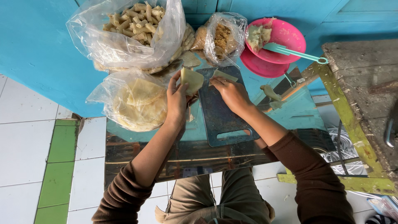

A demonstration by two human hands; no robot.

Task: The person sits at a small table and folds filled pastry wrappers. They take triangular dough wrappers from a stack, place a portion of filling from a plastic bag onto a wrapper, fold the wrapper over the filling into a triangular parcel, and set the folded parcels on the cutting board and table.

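Observation:
My left hand (pixel 177 99) holds a pale yellow folded wrapper sheet (pixel 191 79) just left of the dark cutting board (pixel 219 114). My right hand (pixel 232 93) presses its fingers on another pale wrapper piece (pixel 224 76) lying at the board's far edge. The board rests on a shiny reflective tabletop (pixel 290 110) in front of me.
A clear bag of stacked round wrappers (pixel 139 101) lies to the left. Behind it a bag of rolled pieces (pixel 132 25), a bag of brown filling (pixel 222 37), and two pink bowls (pixel 282 39) with paste and a teal spoon (pixel 296 53). A worn wooden bench (pixel 360 99) stands right.

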